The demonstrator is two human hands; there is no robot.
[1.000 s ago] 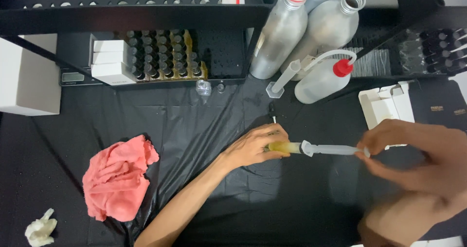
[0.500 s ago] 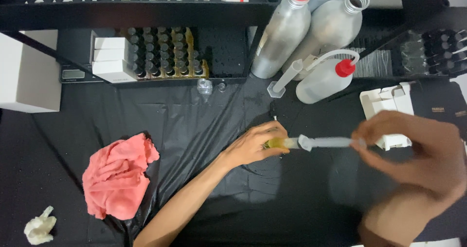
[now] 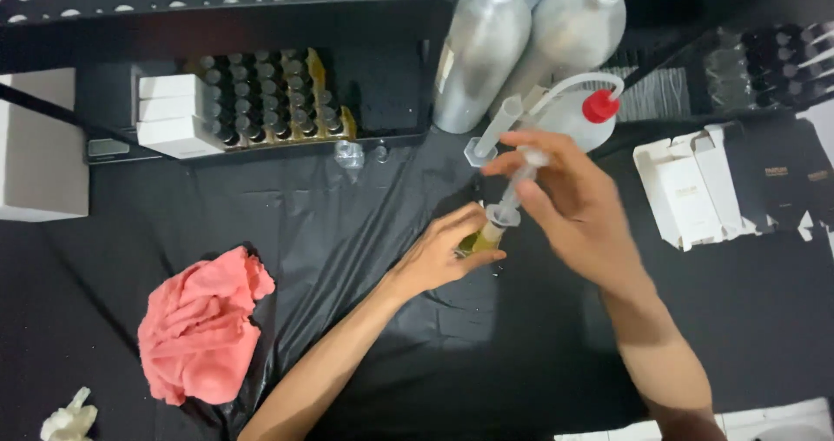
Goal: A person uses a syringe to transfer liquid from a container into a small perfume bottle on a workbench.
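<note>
Syringe (image 3: 512,191) and small bottle (image 3: 479,240) are met near the middle of the black-covered desk (image 3: 347,232), the clear syringe being tilted with its tip set down at the mouth of the bottle, which holds yellowish liquid. The bottle is gripped by the left hand (image 3: 439,254), whose fingers are closed round it so that only part of the glass is seen. The syringe is held at its upper end by the right hand (image 3: 569,202), the fingers curled round the barrel and plunger; how tightly they are closed cannot be told, as the hand is somewhat blurred.

A spill is judged the chief risk: should the tip slip off the narrow mouth, or the plunger be pressed too fast, liquid would be lost onto the black cover. The bottle could also be tipped if the left grip were loosened while sideways force is applied through the slanted syringe.

Just behind the hands a wash bottle (image 3: 578,111) with a red cap and two tall grey bottles (image 3: 486,50) are stood close, where a raised right elbow or wrist might knock them. A tray of small dark vials (image 3: 269,102) is kept on the rack further left, white cartons (image 3: 686,185) lie open to the right, and a pink cloth (image 3: 204,324) is crumpled well apart at the near left.
</note>
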